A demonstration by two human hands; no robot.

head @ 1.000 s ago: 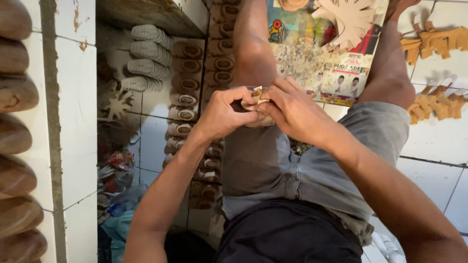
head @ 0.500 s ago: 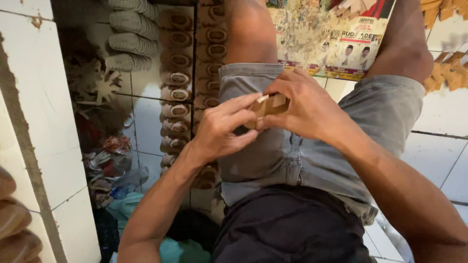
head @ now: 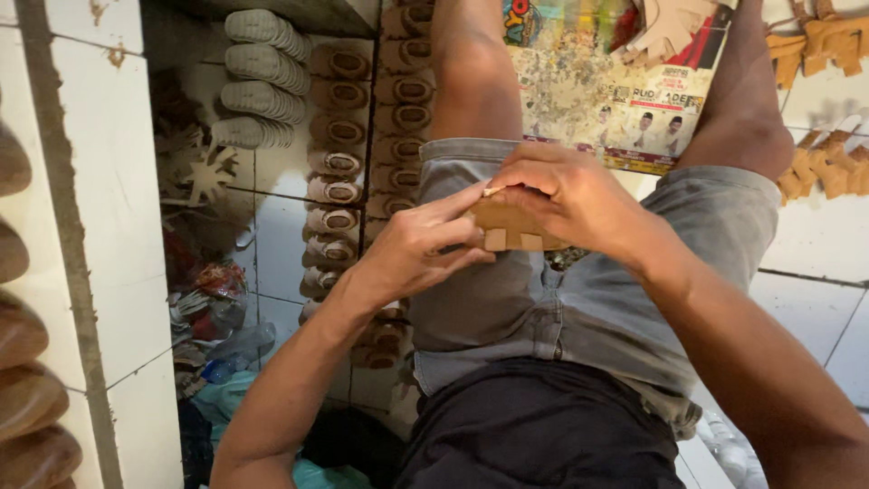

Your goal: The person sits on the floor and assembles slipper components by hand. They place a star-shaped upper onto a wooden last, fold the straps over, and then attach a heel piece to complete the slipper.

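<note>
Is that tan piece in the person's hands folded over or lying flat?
Cannot tell for sure. The flat tan leather-like piece with notched tabs looks spread, pinched between left hand and right hand; fingers hide its upper part.

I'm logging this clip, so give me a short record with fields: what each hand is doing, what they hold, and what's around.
left hand: fingers on the near edge of the tan leather piece
right hand: grips the same piece from above
position: over the lap, above grey shorts
left side: rows of shoe soles and brown sandal uppers on white tiles
ahead: printed poster on the floor
right side: tan cut pieces
</note>
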